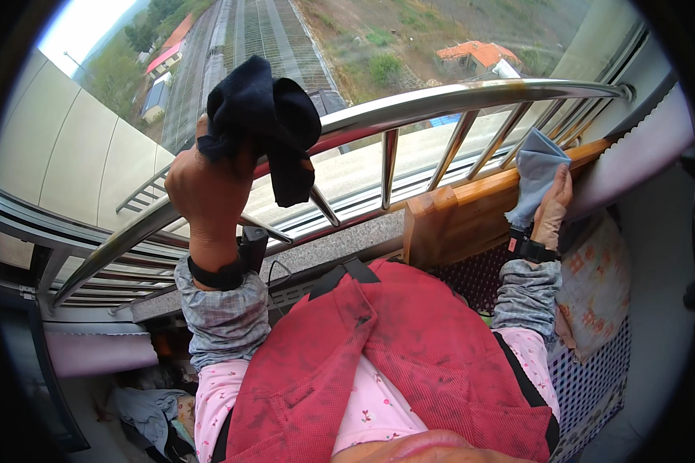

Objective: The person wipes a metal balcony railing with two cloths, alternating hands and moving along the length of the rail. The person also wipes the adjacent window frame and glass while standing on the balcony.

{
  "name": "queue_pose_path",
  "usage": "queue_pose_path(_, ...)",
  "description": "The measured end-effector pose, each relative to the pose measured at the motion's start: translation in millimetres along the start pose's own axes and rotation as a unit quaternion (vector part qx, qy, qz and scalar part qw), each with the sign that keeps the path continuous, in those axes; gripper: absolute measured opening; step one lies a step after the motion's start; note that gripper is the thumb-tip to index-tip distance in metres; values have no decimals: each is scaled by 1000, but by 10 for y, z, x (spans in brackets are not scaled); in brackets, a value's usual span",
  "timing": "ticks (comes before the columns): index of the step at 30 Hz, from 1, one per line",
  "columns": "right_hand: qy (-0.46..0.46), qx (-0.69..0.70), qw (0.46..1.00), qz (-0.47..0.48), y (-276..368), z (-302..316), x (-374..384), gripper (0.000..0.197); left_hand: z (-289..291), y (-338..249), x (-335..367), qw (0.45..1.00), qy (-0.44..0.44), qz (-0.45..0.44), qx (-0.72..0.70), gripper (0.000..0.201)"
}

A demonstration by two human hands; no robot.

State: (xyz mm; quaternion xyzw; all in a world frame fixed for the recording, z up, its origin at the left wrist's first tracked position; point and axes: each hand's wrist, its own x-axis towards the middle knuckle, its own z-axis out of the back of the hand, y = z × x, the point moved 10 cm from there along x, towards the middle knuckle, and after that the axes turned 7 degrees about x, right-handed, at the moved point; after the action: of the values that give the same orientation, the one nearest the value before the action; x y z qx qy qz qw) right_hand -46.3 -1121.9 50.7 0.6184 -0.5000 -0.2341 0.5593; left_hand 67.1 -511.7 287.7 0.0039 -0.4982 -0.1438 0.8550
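My left hand is raised at the metal railing, its fingers closed round a bunched dark navy cloth. Part of that cloth hangs down over the inner side of the top rail. Most of the left fingertips are hidden behind it. On the right, my right hand grips a folded light blue-grey cloth by its edge, thumb on the near side. This cloth is held upright above a wooden board, below the rail's right end. What kind of cloth each piece is I cannot tell.
Beyond the railing lie a window, a long greenhouse-like roof and a slope. A stone sill runs below the bars. Pale purple curtains hang at both sides. A floral cushion is at right; clothes are heaped lower left.
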Motion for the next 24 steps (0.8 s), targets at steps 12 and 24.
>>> queue_pose_path(12,338,-341,830,284,-56,-1242,-1607,27,-23,28,-22,1000,8,-2,-13,54)
queue_pose_path(24,274,-270,913,134,34,-1009,-1090,28,183,-82,40,997,-18,6,-69,47)
